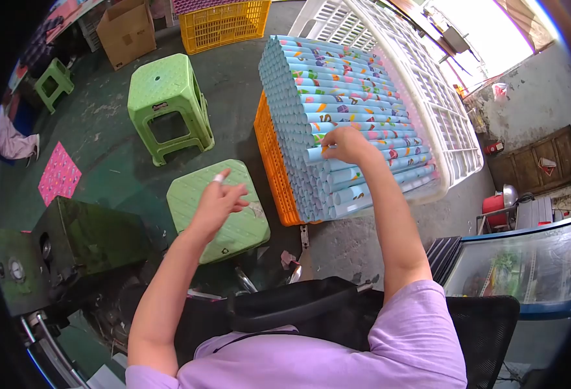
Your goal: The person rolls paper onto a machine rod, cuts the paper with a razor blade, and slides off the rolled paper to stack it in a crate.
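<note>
My right hand (349,144) is closed on the near end of a light blue printed paper tube (314,154) at the top of a large stack. The stacked tubes (350,84) lie side by side, their open round ends facing left, inside a white plastic crate (451,146) tipped on its side. Under the tubes' left side is an orange crate (273,172). My left hand (219,201), fingers apart and holding nothing, hovers above a light green stool (246,240); a white wrap covers one fingertip.
Another green stool (162,81) stands farther back, with a cardboard box (126,32) and a yellow crate (227,26) beyond. Dark green machinery (91,240) is at the left, near a pink patterned sheet (59,174) on the floor. A glass-topped case (519,266) stands at the right.
</note>
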A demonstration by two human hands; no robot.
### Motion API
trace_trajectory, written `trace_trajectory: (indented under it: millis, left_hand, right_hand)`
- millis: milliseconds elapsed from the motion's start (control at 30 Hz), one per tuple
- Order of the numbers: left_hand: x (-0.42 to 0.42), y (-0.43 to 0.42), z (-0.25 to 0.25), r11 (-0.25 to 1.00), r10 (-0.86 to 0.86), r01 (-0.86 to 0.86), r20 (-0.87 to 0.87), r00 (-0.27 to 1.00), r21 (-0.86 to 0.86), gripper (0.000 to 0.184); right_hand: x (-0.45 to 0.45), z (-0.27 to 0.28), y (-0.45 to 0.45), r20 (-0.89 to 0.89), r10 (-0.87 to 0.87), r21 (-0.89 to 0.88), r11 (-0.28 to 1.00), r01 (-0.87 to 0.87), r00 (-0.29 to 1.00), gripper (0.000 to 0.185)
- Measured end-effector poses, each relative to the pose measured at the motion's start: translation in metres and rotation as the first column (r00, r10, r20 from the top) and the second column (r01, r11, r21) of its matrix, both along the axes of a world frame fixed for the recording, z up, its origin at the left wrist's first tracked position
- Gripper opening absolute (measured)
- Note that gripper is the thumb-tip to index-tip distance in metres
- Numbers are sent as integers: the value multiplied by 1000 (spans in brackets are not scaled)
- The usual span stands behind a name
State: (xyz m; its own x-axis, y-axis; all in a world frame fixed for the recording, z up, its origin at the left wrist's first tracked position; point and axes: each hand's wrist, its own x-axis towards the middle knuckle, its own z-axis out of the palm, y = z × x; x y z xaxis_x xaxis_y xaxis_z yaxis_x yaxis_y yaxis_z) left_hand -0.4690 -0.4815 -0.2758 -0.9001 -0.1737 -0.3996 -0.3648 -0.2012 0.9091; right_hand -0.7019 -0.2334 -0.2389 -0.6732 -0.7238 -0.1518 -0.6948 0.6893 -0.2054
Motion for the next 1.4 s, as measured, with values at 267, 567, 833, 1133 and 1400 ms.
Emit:
trace_trajectory:
  millis: [267, 567, 833, 1133, 1400]
  left_hand:
    - [123, -65, -4, 951, 306, -299, 125, 944, -76, 61]
    - [348, -91, -13, 495, 846, -814, -42, 531, -303, 50]
    - [701, 21, -78, -841, 525, -279, -570, -632, -464, 52]
    - [830, 200, -80, -962, 273, -233, -533, -801, -143, 43]
    - [773, 257, -25, -562, 827, -820, -67, -558, -110, 29]
  right_hand:
    - [-20, 21, 20, 169, -128, 109, 988, 110, 977, 27]
    - [38, 17, -75, -264, 32, 13, 999, -29, 964, 46]
    - [390, -37, -372, 465, 814, -472, 560, -681, 347, 47]
    - [696, -69, -486, 715, 622, -685, 528, -503, -321, 67]
    - [647, -15, -430, 768, 621, -193, 461, -866, 159, 28]
